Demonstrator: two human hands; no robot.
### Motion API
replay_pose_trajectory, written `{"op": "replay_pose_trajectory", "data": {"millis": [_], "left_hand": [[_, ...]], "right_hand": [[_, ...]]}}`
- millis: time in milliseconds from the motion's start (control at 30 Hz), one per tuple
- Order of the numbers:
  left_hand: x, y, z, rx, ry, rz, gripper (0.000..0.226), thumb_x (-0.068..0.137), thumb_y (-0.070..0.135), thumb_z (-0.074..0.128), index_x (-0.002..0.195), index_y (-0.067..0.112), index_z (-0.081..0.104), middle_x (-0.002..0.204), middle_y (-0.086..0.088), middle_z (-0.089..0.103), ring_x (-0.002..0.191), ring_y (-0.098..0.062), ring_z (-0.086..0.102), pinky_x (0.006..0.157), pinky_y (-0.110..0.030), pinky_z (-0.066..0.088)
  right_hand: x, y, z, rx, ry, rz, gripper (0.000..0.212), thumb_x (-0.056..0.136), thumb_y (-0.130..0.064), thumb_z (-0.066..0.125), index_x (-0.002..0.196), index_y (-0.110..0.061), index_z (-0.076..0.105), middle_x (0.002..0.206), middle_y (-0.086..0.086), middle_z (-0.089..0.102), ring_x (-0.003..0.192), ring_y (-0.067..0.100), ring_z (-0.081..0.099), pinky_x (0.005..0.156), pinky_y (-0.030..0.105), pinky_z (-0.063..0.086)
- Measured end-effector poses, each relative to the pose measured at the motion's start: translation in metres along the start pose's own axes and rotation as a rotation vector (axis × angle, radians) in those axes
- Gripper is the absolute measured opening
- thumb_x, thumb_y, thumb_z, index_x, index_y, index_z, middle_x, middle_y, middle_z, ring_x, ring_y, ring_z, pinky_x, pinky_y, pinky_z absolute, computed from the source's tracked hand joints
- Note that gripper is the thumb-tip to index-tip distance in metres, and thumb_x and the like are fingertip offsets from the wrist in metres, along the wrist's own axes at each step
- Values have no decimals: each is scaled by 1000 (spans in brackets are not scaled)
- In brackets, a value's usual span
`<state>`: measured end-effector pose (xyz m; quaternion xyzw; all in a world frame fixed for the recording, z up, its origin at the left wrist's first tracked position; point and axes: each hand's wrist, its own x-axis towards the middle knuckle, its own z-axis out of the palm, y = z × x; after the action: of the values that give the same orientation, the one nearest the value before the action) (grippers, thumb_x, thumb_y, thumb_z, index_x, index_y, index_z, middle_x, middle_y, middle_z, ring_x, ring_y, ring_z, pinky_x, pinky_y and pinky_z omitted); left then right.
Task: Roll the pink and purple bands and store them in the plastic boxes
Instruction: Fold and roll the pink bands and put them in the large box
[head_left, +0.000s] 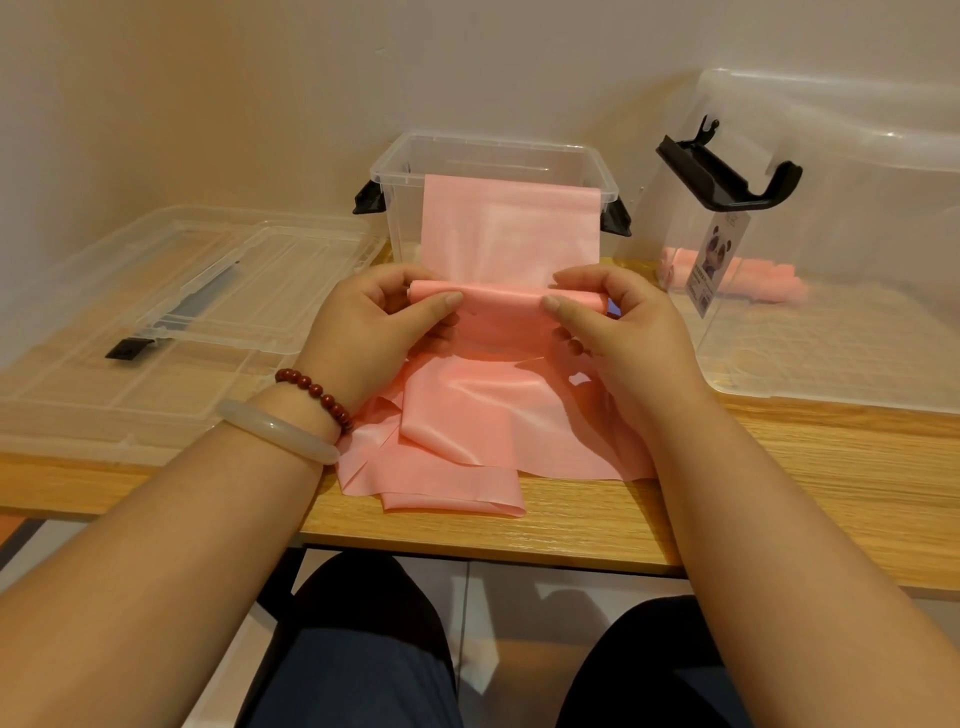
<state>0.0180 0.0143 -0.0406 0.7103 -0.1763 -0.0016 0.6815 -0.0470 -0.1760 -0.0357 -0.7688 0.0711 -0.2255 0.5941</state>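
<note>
Left hand (371, 325) and right hand (610, 325) both pinch the ends of a small roll in the pink band (501, 306) — thumbs on top, fingers curled under. Band's far end drapes over the rim of the open plastic box (395, 171) just beyond the hands; the loose rest piles on the table (805, 467) below the wrists. Lid (171, 312) lies left of the left hand — second box (841, 249), right of the right hand, holds pink rolls (753, 283).

light: warm, soft indoor, kinda dim, nothing harsh
shadows: mild ones under the table (779, 499) edge, darker toward the floor
glare: faint sheen on the pink band (467, 415) and the clear box (841, 260) at right
focus: middle decently sharp, slightly smeary overall
distortion: wide-angle bending at the edges, forearms stretched
</note>
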Motion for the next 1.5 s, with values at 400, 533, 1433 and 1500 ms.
{"op": "replay_pose_trajectory", "data": {"millis": [400,533,1433,1500], "left_hand": [[-1,1,-2,50,-19,-1,27,83,8,72,107,17,65,82,0,72,73,-10,70,64,-20,56],[-1,1,-1,33,-20,2,9,85,9,70,94,11,67,75,-2,71,68,-14,68,61,-21,55],[-2,2,0,34,-9,12,8,85,15,71,91,18,68,75,1,74,72,-12,70,64,-21,56],[-2,2,-1,8,-26,10,20,82,11,73,98,20,67,79,0,73,74,-12,71,64,-20,56]], "right_hand": [[0,-1,1,-37,43,19,12,88,-22,71,94,-11,71,64,0,58,50,1,51,48,23,47],[0,0,1,-9,35,32,13,87,-26,72,92,-14,71,65,-3,60,52,4,53,51,24,49],[-1,-1,0,-38,-2,19,13,84,-18,76,94,-12,70,69,-6,62,56,5,56,54,28,51],[-1,-1,0,-46,3,16,13,86,-21,74,93,-11,70,69,-2,61,53,3,54,52,25,49]]}}
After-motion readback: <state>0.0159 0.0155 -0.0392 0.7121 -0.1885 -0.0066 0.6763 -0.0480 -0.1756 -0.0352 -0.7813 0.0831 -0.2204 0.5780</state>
